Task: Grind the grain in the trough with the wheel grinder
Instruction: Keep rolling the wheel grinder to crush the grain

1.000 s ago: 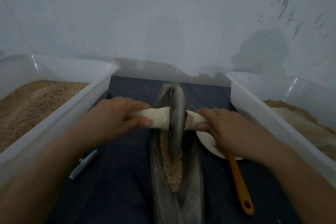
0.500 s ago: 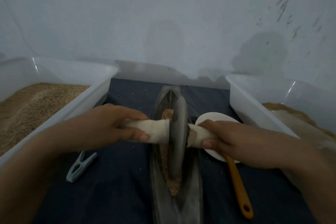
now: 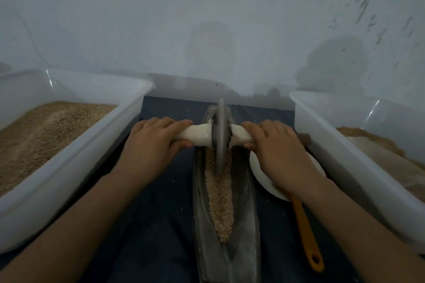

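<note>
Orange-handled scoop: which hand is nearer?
Right. The right hand grips the grinder handle directly above the scoop, overlapping its white bowl. The left hand grips the other handle across the trough, well clear.

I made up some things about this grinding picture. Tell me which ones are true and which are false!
1. Both hands grip the wheel grinder's handles. True: the left hand and right hand each hold a side of the wheel grinder.
2. The trough is empty. False: grain lies along the trough.
3. The left tub holds grain. True.
4. The orange handle lies left of the trough. False: it lies right of it.
</note>
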Motion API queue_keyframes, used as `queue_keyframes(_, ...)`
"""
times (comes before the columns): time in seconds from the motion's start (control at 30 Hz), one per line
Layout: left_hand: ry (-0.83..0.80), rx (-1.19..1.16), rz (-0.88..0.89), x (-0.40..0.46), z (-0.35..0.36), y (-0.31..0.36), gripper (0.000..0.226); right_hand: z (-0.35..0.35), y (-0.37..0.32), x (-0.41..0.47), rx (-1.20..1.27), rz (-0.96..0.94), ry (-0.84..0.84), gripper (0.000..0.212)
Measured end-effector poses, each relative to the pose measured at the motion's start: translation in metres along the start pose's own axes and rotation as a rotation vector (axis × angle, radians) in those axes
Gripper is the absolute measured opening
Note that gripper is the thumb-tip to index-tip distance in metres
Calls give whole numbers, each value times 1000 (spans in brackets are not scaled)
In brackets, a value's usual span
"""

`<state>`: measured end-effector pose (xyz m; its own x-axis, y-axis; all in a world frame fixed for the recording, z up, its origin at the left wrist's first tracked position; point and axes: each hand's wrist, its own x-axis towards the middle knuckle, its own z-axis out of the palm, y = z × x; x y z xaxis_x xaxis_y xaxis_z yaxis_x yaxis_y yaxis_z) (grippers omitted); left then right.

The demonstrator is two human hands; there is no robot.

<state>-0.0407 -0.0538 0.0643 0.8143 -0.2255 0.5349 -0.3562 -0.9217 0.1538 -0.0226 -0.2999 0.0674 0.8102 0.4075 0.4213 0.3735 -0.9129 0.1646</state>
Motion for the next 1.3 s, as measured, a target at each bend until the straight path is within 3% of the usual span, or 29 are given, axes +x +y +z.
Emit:
queue_keyframes(0.13, -157, -109, 4, 2, -15, -6, 46, -15, 2, -6, 19, -84, -124, 42)
queue_keyframes(0.23, -418, -280, 25, -1, -38, -6, 47, -44, 3, -19, 192, -130, -370, 39)
queue_keyframes(0.3, -515, -365, 63, -3, -51, -5, 45, -62, 5, -28, 324, -126, -558, 30)
queue_keyframes(0.37, -575, -397, 107, -5, -58, -4, 46, -73, 5, -34, 387, -119, -623, 20)
queue_keyframes(0.43, -593, -413, 91, -6, -58, -2, 45, -72, 3, -35, 366, -128, -588, 23)
queue_keyframes(0.53, -531, -336, 2, -2, -46, -5, 50, -54, 1, -25, 247, -106, -394, 32)
queue_keyframes(0.67, -155, -12, -2, 0, -15, -1, 46, -17, 3, -6, 47, -46, -128, 39)
queue_keyframes(0.77, -27, 51, 19, 0, -2, 1, 45, -1, 2, 0, -15, -3, -18, 42)
queue_keyframes(0.9, -135, -72, 22, 3, -11, -6, 43, -11, 3, -2, 12, -68, -101, 43)
queue_keyframes(1.0, -402, -330, 20, 0, -34, -9, 34, -39, 3, -12, 157, -112, -314, 39)
queue_keyframes(1.1, -617, -452, 90, -3, -53, -10, 40, -65, 4, -26, 332, -133, -545, 28)
queue_keyframes(1.2, -644, -454, 115, -4, -59, -5, 44, -73, 3, -30, 345, -137, -569, 28)
queue_keyframes(1.3, -531, -356, 5, -1, -48, -2, 46, -56, 1, -22, 252, -96, -423, 32)
